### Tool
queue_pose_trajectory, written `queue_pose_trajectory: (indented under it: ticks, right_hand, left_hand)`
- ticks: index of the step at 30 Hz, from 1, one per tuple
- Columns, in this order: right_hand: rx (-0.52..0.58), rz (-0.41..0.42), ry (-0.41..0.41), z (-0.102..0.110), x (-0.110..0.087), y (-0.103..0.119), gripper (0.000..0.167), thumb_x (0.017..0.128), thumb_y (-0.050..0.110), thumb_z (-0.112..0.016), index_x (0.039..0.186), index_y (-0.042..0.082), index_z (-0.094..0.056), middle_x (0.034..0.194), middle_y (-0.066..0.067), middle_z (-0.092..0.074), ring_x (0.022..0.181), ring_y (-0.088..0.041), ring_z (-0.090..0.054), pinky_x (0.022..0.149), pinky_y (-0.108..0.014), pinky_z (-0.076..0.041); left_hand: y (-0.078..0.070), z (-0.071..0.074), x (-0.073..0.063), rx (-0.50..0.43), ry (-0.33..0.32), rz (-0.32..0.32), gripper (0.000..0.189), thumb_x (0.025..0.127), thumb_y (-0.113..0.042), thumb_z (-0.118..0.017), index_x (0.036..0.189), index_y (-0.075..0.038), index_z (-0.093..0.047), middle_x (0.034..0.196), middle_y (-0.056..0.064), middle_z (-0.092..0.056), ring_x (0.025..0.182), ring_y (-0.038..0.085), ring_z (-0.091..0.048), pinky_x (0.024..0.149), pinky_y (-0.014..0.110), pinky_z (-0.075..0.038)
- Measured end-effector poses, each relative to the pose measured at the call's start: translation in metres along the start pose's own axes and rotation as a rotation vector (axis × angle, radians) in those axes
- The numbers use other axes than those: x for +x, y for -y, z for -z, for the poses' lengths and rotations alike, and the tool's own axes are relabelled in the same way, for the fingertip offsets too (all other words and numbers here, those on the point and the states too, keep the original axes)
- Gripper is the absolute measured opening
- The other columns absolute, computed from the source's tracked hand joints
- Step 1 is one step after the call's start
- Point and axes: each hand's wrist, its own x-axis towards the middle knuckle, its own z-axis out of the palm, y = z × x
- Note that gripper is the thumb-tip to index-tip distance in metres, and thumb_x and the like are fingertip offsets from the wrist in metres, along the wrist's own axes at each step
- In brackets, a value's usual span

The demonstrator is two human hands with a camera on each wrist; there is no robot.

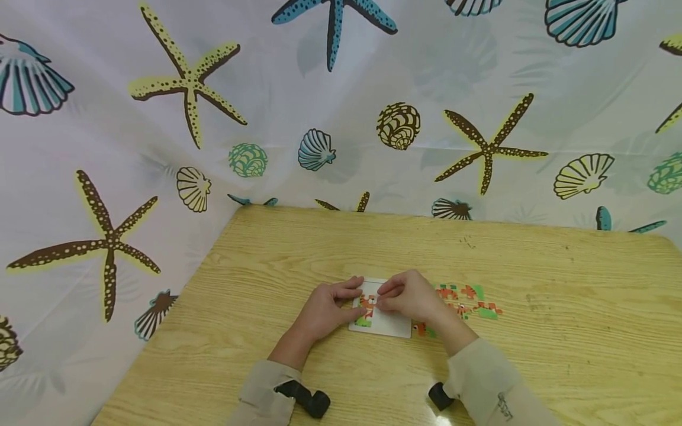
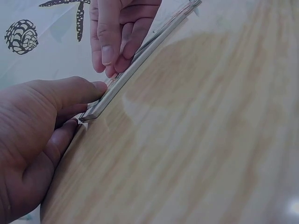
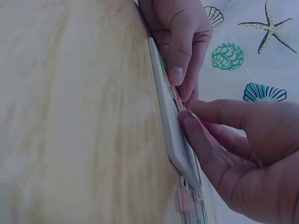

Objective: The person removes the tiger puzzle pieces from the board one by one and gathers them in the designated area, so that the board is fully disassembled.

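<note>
A white puzzle tray (image 1: 391,324) lies flat on the wooden table, with a few joined orange and green puzzle pieces (image 1: 364,320) along its left side. My left hand (image 1: 325,309) holds the tray's left edge, the thumb pressing on top by the pieces and the fingers along the side. Over the tray, my right hand (image 1: 412,296) pinches a small puzzle piece (image 3: 195,115) between thumb and index finger, close beside the joined pieces. The fingers hide most of that piece. In the left wrist view the tray's rim (image 2: 124,79) shows edge-on beneath both hands.
Several loose orange and green puzzle pieces (image 1: 487,311) lie to the right of the tray, some partly behind the right wrist. The wooden table (image 1: 575,331) reaches back to a white curtain (image 1: 351,106) printed with starfish and shells, which also runs along the left.
</note>
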Motion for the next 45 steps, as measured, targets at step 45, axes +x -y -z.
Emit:
queue_pose_trajectory:
  ticks: [45]
  right_hand:
    - [0.173, -0.008, -0.038, 0.015, -0.012, -0.007, 0.016, 0.09, 0.005, -0.073, 0.104, -0.003, -0.073, 0.094, -0.012, -0.074, 0.082, -0.014, -0.073, 0.077, -0.029, -0.062]
  left_hand:
    - [-0.001, 0.0, 0.0, 0.005, 0.004, 0.02, 0.047, 0.084, -0.018, -0.082, 0.127, -0.003, -0.068, 0.146, -0.008, -0.055, 0.146, 0.016, -0.039, 0.119, 0.04, -0.036]
